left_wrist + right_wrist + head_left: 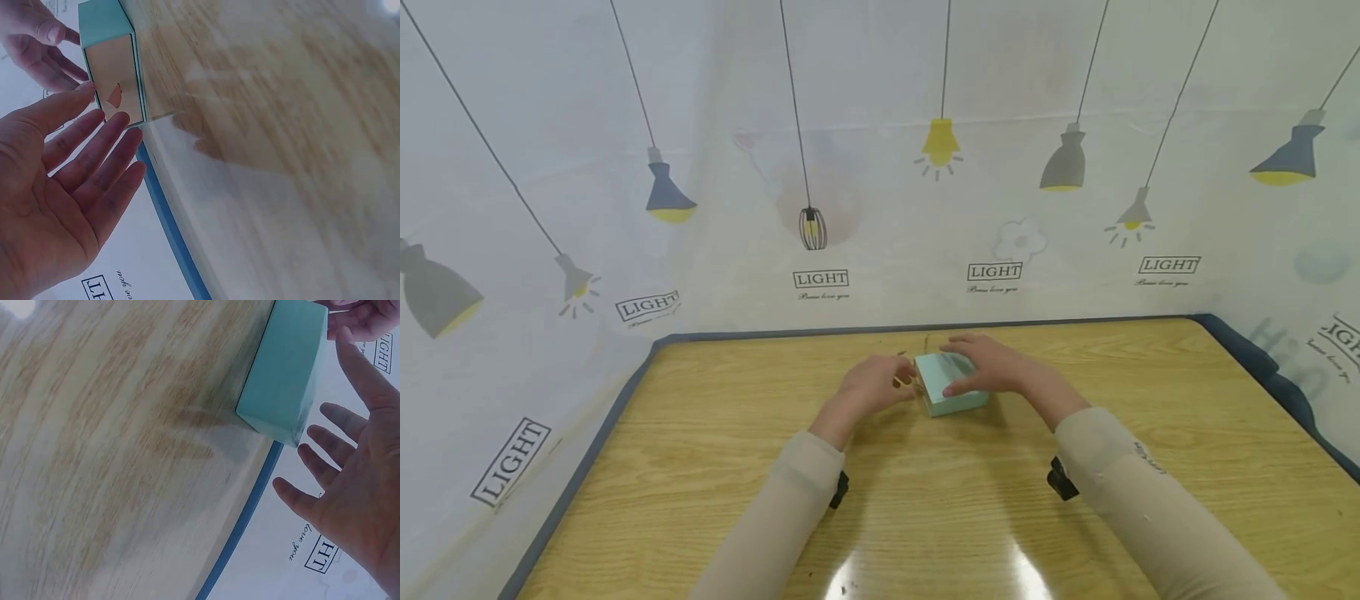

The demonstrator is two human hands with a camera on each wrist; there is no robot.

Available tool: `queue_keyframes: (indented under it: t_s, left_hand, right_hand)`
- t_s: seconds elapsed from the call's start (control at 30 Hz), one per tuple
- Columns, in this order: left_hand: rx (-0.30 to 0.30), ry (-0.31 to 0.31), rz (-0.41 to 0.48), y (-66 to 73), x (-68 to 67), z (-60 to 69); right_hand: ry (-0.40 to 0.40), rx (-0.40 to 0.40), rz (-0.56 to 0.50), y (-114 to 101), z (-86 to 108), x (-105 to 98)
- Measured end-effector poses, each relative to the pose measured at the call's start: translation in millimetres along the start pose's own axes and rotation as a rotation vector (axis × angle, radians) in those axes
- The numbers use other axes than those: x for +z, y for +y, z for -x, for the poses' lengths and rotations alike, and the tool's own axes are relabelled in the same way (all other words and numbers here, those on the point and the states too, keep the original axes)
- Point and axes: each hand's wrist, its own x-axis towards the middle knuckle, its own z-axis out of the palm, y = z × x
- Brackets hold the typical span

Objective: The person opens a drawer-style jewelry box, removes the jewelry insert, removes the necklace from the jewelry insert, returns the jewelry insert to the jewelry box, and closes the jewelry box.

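A small teal box [958,403] lies on the wooden table, toward its far edge. Its left end, seen in the left wrist view, shows a peach-coloured inner panel [111,62] inside a teal sleeve, with a small pinkish flap or tab [115,97] on it. My left hand [872,385] is beside that end, fingers loosely extended and thumb tip close to the panel; contact is unclear. From the right, my right hand [992,367] reaches over the box with fingers spread. In the right wrist view the fingers [334,447] stand apart from the teal side.
The light wood tabletop [940,483] has a dark blue border [850,332] along its edges. Behind and at both sides hangs a pale cloth [880,167] printed with lamps and lettering. Black wrist cameras [1062,480] sit under both sleeves.
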Motion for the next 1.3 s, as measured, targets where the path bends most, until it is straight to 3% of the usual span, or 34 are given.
queue_keyframes:
  t_s: [0.27, 0.67, 0.87, 1.3]
  left_hand:
    - [-0.002, -0.005, 0.0, 1.7, 2.2, -2.1]
    - [0.01, -0.001, -0.006, 9.9, 5.9, -10.0]
    - [-0.005, 0.011, 0.0, 13.4, 12.5, -17.9]
    - [-0.078, 0.058, 0.024, 17.7, 16.0, -19.0]
  right_hand:
    - [-0.027, 0.003, -0.016, 5, 3.7, 1]
    - [-0.044, 0.056, 0.085, 8, 7.6, -2]
    - [-0.055, 0.09, 0.135, 9, 10.6, -3]
    - [-0.063, 0.104, 0.177, 3, 10.6, -7]
